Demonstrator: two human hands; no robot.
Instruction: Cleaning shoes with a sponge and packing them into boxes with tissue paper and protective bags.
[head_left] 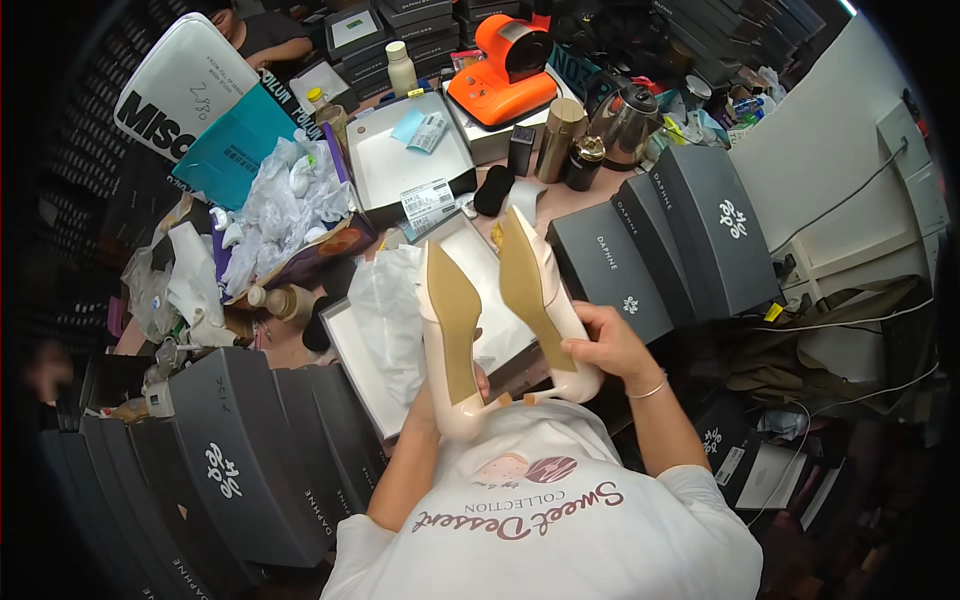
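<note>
A pair of pale pink high-heeled shoes is held up in front of my chest, tan soles facing up and toes pointing away. The left high-heeled shoe is gripped by my left hand, mostly hidden behind it, with some fingers showing at its inner side. Around the heel end of the right high-heeled shoe my right hand is closed, thumb on the sole. Beneath the shoes, a white box lies with crumpled white tissue paper in it.
Dark grey shoe boxes stand at the right and lower left. Beyond lie an open box lid with labels, an orange machine, a kettle and flasks. Crumpled paper fills a container at left. Another person's arm shows at the back.
</note>
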